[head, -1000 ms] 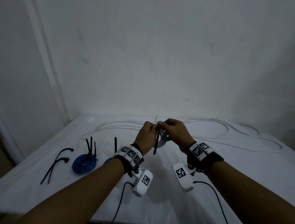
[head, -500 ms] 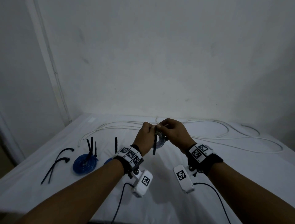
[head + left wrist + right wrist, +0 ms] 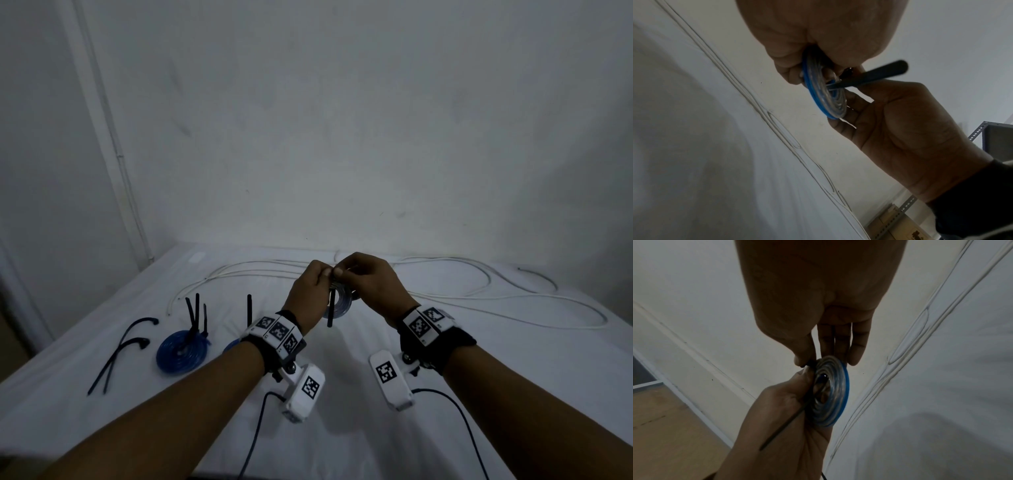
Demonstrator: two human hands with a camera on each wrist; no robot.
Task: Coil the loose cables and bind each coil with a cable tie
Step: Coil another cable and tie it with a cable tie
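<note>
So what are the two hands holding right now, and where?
Both hands pinch the top rim of a small blue-edged cable coil, at a black cable tie.

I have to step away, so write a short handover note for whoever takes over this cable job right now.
Left hand and right hand both pinch the blue coil, held above the sheet; a black cable tie passes through its centre, tail hanging down.
Done: one blue coil with ties lies at left.
Left: cinch this tie, coil and bind the loose white cable. Two spare ties lie far left.
</note>
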